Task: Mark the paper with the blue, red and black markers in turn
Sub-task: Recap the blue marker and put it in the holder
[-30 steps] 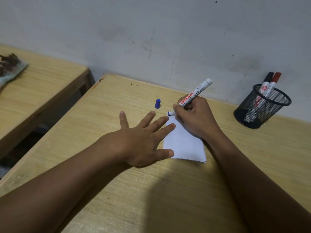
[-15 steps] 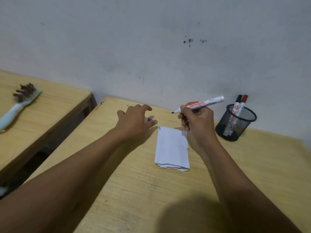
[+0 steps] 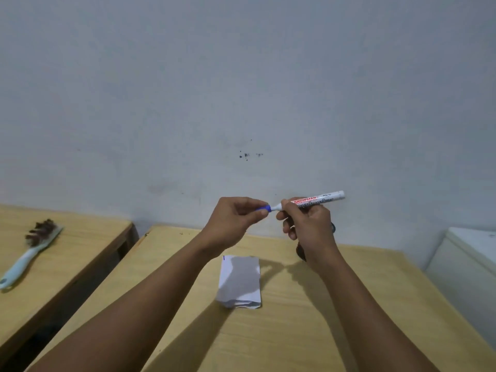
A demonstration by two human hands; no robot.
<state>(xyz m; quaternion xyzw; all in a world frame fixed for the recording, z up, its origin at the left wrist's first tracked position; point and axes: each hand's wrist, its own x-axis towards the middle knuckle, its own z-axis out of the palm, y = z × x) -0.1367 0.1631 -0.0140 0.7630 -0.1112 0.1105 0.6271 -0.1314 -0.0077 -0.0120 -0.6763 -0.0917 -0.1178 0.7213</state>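
Left hand (image 3: 233,220) pinches blue cap (image 3: 262,208) (on tip); right hand (image 3: 308,220) clasps blue marker (image 3: 314,201).

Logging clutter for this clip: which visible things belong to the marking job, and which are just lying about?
In the job:
- blue marker, in the right hand
- its blue cap, in the left hand, meeting the marker's tip
- paper, with a blue stroke

Lying about:
- brush on the side table

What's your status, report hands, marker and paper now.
Left hand pinching blue cap at marker tip; right hand gripping barrel. Paper flat on table, blue mark at corner. Nothing obstructing.
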